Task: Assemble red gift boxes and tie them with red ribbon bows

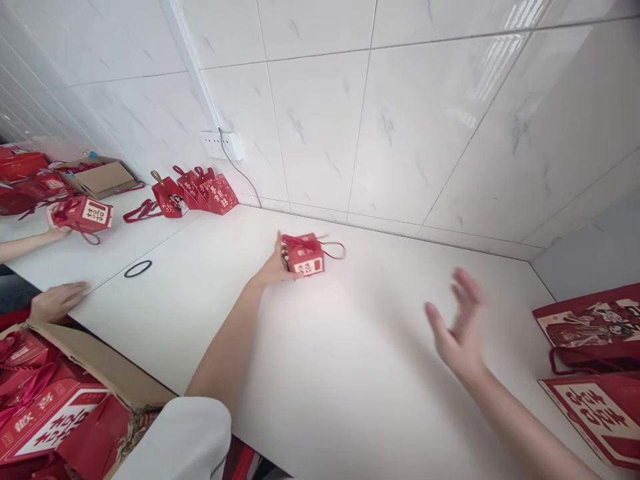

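Note:
My left hand [278, 266] grips a small red gift box [306, 255] from its left side, over the middle of the white table [340, 353]. A red ribbon loop sticks out to the right of the box, and pale labels with red characters show on its front. My right hand [460, 327] is raised over the right part of the table, fingers apart and slightly blurred, with nothing in it. Nearest to that hand on the right are red paper gift bags [590, 413] with rope handles.
A cardboard carton [95, 357] full of red boxes stands at lower left. Another person's hand [57, 220] holds a similar box [90, 213]. Several red tags [193, 192] lean at the wall below a power strip [220, 145]. A black ring [138, 269] lies on the table.

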{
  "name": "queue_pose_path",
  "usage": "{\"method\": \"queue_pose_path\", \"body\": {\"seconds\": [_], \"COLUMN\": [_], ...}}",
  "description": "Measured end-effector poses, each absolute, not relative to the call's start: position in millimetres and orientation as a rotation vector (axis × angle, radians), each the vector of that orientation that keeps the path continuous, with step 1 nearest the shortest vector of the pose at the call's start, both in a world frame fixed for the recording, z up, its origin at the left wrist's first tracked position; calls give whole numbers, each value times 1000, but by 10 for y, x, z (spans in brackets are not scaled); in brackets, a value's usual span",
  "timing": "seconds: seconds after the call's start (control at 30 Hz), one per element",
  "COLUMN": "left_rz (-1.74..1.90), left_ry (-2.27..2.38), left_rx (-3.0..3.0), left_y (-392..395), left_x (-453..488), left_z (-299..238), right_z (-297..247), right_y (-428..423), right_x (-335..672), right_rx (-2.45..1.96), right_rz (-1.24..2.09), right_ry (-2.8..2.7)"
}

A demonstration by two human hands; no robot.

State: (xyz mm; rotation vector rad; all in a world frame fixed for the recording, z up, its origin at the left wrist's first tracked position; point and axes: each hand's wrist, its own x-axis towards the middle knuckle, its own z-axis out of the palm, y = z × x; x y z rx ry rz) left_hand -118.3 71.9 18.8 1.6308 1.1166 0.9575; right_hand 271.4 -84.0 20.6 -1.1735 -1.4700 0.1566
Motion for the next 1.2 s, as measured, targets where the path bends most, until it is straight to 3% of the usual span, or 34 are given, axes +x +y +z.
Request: {"method": "queue_pose_path", "body": {"seconds": [0.17,0.27,0.53,0.77,0.97,1.2], "left_rz": [774,836,601,1015,925,988], "left_ry": [778,754,709,1147,696,804], "left_rx": [1711,1693,1565,1602,1912,1776], "left_y": [408,299,261,288,150,137], "left_x": [-489,-382,-364,-233,-284,-303], "left_z": [-5,-54,31,-127,143,242], "right_z": [-31,-186,-186,-203,-130,14], "right_y": [-237,-142,-209,-98,-124,-98], "right_x": [1930,1699,1786,1975,1950,2019], "right_rx": [-1046,-916,-836,-1001,-996,-959], "right_rz": [761,939,895,826,940,978], "right_ry": [-1329,-1181,-1085,-888,-1010,-1119]}}
